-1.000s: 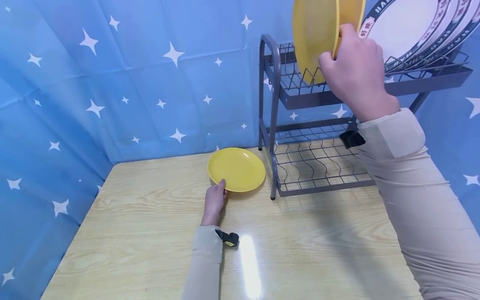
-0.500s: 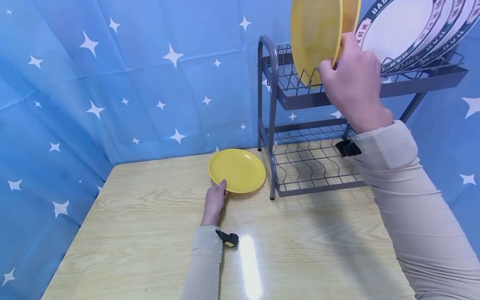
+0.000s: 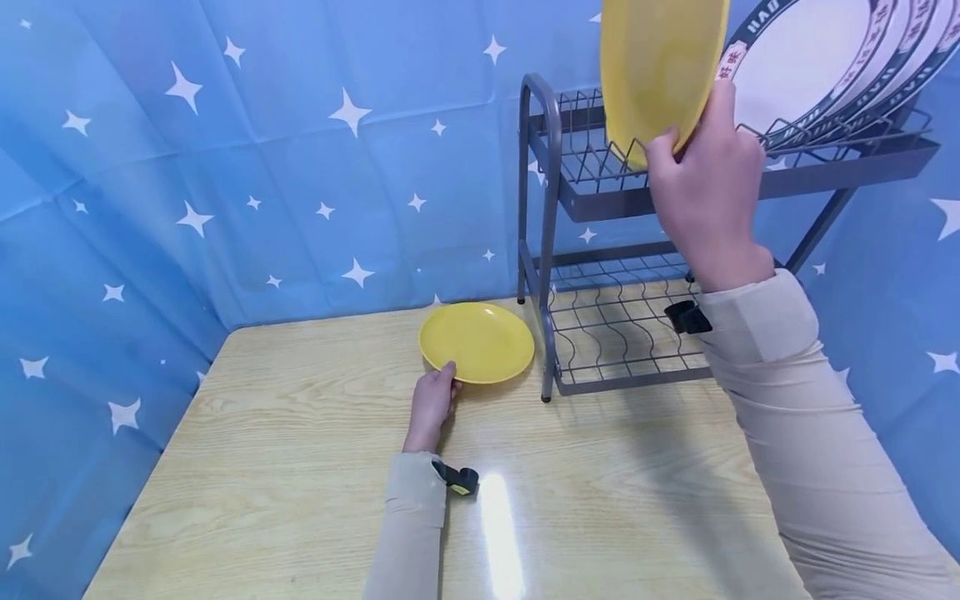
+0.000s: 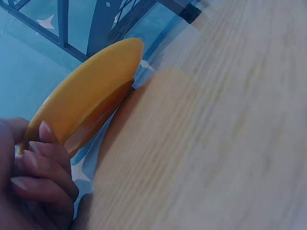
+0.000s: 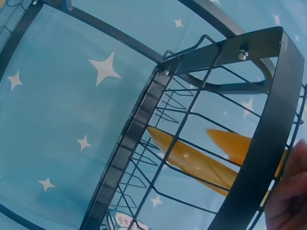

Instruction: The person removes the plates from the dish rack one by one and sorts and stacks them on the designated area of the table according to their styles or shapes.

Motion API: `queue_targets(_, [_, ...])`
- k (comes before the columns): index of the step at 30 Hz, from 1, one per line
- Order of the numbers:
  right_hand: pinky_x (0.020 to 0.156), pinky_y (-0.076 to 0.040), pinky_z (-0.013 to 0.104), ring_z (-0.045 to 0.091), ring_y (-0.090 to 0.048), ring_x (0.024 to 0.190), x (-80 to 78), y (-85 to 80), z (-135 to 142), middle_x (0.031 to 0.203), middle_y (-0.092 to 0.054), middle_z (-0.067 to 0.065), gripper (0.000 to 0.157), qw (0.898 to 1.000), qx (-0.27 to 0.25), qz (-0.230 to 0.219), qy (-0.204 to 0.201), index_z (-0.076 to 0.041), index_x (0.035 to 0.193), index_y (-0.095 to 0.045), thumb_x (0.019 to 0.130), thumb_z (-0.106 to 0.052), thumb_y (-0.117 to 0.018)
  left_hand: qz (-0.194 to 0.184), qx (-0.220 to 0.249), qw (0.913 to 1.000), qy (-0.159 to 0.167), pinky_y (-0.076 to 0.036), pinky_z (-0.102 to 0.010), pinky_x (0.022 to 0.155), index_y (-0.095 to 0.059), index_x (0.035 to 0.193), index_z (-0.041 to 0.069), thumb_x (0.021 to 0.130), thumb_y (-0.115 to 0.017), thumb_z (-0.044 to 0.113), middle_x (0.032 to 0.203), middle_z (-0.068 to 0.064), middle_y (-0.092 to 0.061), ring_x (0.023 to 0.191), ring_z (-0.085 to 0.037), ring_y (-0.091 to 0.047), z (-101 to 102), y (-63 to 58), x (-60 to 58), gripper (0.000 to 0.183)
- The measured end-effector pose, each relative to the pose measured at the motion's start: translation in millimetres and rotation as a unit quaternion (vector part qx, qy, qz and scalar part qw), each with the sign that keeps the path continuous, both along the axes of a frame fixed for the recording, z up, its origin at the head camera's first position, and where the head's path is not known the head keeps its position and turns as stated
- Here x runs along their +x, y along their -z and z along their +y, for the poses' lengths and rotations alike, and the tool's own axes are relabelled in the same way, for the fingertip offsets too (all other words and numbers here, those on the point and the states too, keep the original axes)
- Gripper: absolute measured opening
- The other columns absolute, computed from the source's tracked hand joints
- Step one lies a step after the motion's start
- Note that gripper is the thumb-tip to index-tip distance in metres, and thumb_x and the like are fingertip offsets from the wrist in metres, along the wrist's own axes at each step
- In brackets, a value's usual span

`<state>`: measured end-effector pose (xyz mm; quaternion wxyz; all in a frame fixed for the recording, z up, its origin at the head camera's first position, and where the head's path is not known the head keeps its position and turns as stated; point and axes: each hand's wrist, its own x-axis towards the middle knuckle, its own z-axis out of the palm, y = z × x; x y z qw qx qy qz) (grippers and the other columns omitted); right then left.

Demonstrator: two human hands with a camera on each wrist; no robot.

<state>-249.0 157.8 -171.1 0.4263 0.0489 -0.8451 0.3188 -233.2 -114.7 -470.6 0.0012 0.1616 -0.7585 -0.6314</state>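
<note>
My left hand grips the near rim of a yellow plate by the table's back edge, thumb on top. In the left wrist view, fingers curl below that plate. Up at the rack's top tier, my right hand pinches the lower front rim of another yellow plate, which stands on edge among the wires. From below, the right wrist view has two yellow plates, one longer and one mostly behind the rack's bar. Part of the right hand shows at the edge there.
The two-tier dark metal dish rack stands at the table's back right. Several white plates with dark patterned rims lean in its top tier, right of my right hand. A wire lower shelf sits beneath. Blue star-printed cloth hangs behind the wooden table.
The yellow plate in my right hand has turned its face more toward the head camera and now covers the one behind it. My left hand stays almost still.
</note>
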Motion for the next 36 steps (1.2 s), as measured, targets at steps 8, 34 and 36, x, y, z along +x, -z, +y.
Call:
queue_targets(8, [0.048, -0.037, 0.015, 0.001, -0.049, 0.047, 4.3, 13.1, 2.1, 0.068, -0.058, 0.005, 0.022, 0.995, -0.056, 0.055, -0.06, -0.014, 0.108, -0.048, 0.087, -0.017, -0.043, 0.0, -0.033, 0.9992, 0.022, -0.031, -0.023, 0.035, -0.063, 0.076, -0.001, 0.087, -0.045, 0.049, 0.053, 0.0, -0.046, 0.039, -0.012, -0.04, 1.0, 1.5, -0.1, 0.055])
queue_targets(34, [0.043, -0.045, 0.02, 0.011, -0.054, 0.044, 27.2, 31.3, 5.4, 0.059, -0.059, 0.014, 0.013, 0.945, -0.199, 0.19, -0.177, -0.004, 0.098, -0.057, 0.088, -0.011, -0.052, 0.002, -0.023, 0.9997, 0.002, -0.037, -0.023, 0.036, -0.06, 0.068, 0.002, 0.084, -0.051, 0.052, 0.052, -0.001, -0.049, 0.039, -0.012, -0.046, -3.3, 2.9, 0.7, 0.053])
queue_targets(36, [0.043, -0.045, 0.02, 0.013, -0.053, 0.043, 27.0, 32.2, 6.1, 0.058, -0.057, 0.015, 0.013, 0.936, -0.23, 0.189, -0.186, -0.003, 0.098, -0.055, 0.087, -0.009, -0.053, 0.004, -0.023, 0.9997, 0.004, -0.036, -0.023, 0.036, -0.06, 0.068, 0.001, 0.084, -0.051, 0.051, 0.052, -0.001, -0.049, 0.039, -0.012, -0.046, -3.5, 2.5, 1.6, 0.053])
